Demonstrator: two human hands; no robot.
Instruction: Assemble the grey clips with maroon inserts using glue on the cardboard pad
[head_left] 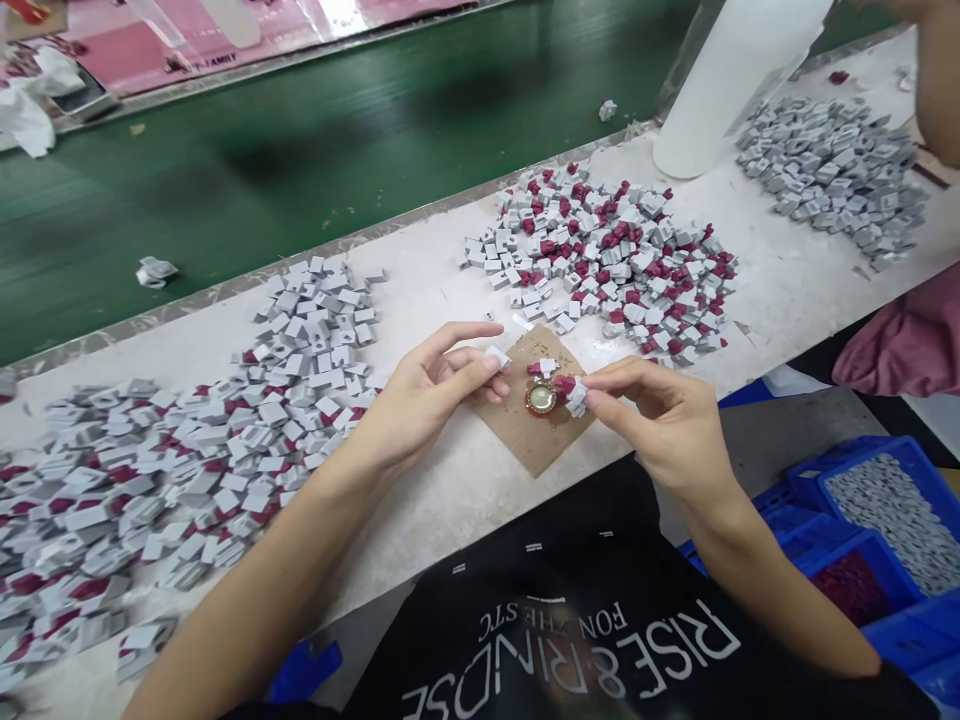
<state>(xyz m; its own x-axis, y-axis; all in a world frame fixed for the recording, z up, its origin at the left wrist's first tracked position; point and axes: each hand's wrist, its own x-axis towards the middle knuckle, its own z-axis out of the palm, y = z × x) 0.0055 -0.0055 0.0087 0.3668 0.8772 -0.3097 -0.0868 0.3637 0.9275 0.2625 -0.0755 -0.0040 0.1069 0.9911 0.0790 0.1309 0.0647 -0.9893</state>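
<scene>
Down at the lower right of the frame, blue plastic bins hold sorted stock: one is filled with small grey parts, a nearer one with dark red ones. Just below frame centre, the left hand pinches a small white-grey clip between thumb and fingertips. The right hand grasps a grey clip with a red insert, its red end pointing left toward a round metal cap. That cap rests on a brown cardboard square, matte and rough. Heaps of blocky grey-and-red clips cover the white bench.
</scene>
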